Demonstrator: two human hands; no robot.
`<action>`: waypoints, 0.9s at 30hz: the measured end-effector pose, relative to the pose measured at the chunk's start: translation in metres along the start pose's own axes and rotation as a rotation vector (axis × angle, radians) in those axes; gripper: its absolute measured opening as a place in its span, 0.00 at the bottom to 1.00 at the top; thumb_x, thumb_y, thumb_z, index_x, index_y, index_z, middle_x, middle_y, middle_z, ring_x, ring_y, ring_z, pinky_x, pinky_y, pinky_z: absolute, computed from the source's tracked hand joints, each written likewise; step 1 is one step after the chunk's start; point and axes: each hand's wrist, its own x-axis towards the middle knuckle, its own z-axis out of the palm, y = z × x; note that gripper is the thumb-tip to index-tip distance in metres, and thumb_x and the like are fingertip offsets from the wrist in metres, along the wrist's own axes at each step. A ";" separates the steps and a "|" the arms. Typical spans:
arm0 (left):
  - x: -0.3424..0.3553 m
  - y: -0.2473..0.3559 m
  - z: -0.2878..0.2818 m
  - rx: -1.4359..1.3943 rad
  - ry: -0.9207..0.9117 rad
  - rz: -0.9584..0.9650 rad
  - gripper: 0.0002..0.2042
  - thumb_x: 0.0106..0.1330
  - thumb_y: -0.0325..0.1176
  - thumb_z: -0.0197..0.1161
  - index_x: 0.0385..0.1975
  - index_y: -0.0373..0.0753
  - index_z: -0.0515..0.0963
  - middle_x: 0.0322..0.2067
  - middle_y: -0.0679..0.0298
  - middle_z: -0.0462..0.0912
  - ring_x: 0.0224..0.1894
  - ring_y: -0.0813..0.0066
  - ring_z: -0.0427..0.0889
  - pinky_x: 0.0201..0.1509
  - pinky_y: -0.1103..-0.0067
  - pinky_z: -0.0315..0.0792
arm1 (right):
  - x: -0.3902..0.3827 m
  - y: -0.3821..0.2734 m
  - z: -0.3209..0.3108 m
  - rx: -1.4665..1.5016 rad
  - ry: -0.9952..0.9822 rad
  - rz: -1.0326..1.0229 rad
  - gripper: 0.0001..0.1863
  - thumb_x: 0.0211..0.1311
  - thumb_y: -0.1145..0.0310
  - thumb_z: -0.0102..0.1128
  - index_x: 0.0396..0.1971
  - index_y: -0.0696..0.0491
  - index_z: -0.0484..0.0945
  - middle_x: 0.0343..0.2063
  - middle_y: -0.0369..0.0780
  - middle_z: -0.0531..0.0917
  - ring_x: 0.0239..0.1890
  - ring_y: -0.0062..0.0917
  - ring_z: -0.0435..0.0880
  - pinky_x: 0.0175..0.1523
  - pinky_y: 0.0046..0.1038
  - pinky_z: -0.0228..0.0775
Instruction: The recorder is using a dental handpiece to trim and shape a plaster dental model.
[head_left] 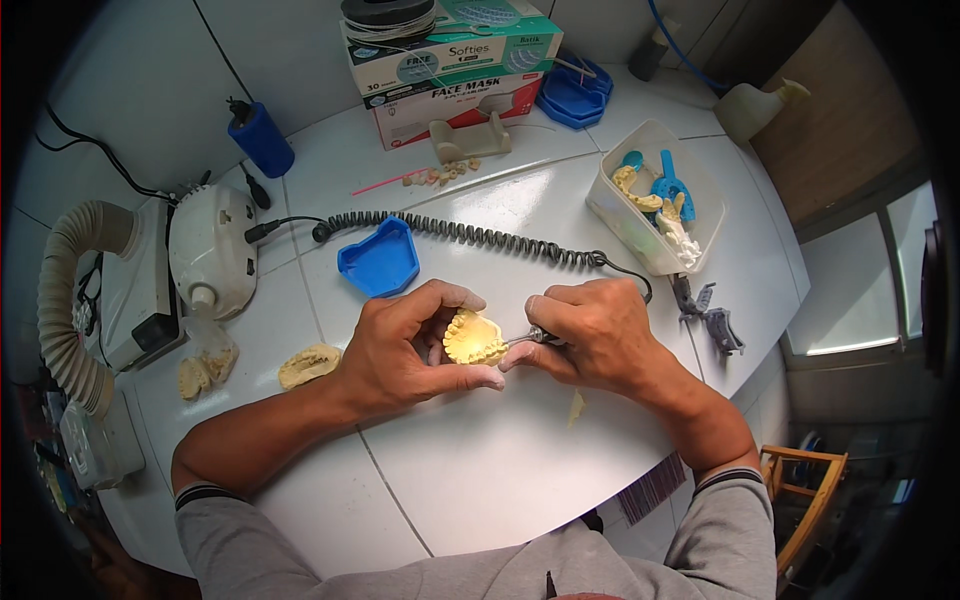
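My left hand (405,348) cups a yellow plaster dental cast (474,338) of a row of teeth, thumb below and fingers curled over its top. In my right hand (590,335) I grip a metal handpiece (530,337) like a pen, its tip touching the cast's right side. A black coiled cord (470,233) runs from the handpiece across the white table (500,460) to a white motor unit (212,245) at the left.
A blue impression tray (378,258) lies just behind my left hand. Another yellow cast (308,365) and a bag of casts (205,365) sit left. A clear tub (662,200) of trays stands right; boxes (450,70) at the back; a suction hose (65,300) far left.
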 end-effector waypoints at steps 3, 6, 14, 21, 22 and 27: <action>0.001 0.000 0.000 0.016 0.000 0.019 0.32 0.56 0.46 0.90 0.52 0.32 0.82 0.28 0.68 0.84 0.25 0.86 0.76 0.27 0.84 0.68 | -0.001 0.000 0.000 -0.003 0.005 0.003 0.29 0.63 0.38 0.75 0.23 0.49 0.79 0.16 0.36 0.78 0.15 0.33 0.79 0.21 0.37 0.67; 0.001 0.000 0.001 0.005 -0.001 0.010 0.32 0.56 0.46 0.90 0.52 0.32 0.82 0.28 0.68 0.84 0.24 0.85 0.76 0.27 0.84 0.68 | -0.001 -0.001 -0.001 -0.002 0.007 0.005 0.28 0.63 0.38 0.75 0.23 0.49 0.79 0.16 0.36 0.78 0.15 0.33 0.79 0.20 0.38 0.67; 0.000 0.000 0.000 0.012 0.006 -0.007 0.31 0.55 0.45 0.91 0.51 0.32 0.83 0.27 0.69 0.84 0.24 0.86 0.75 0.26 0.84 0.66 | 0.000 0.001 0.002 0.001 0.002 0.009 0.28 0.63 0.38 0.75 0.23 0.49 0.79 0.16 0.36 0.78 0.15 0.34 0.79 0.20 0.38 0.67; 0.000 0.000 0.000 -0.013 0.005 -0.013 0.31 0.56 0.45 0.91 0.52 0.33 0.83 0.27 0.69 0.84 0.23 0.87 0.75 0.27 0.84 0.66 | 0.000 0.001 0.002 0.007 -0.009 0.012 0.28 0.62 0.38 0.76 0.23 0.49 0.80 0.16 0.36 0.79 0.15 0.34 0.79 0.21 0.38 0.68; 0.001 0.001 0.000 -0.008 0.005 -0.011 0.31 0.56 0.45 0.91 0.52 0.32 0.83 0.27 0.69 0.84 0.23 0.87 0.75 0.27 0.84 0.66 | 0.000 0.000 0.001 0.005 -0.014 0.014 0.28 0.62 0.38 0.76 0.23 0.49 0.80 0.17 0.36 0.79 0.15 0.34 0.79 0.21 0.38 0.68; 0.000 -0.001 0.000 0.000 0.001 -0.013 0.31 0.56 0.45 0.90 0.52 0.32 0.83 0.27 0.68 0.84 0.24 0.87 0.75 0.27 0.84 0.67 | -0.001 0.002 0.003 0.009 -0.007 0.006 0.27 0.63 0.39 0.76 0.24 0.49 0.80 0.17 0.36 0.79 0.15 0.33 0.79 0.21 0.37 0.68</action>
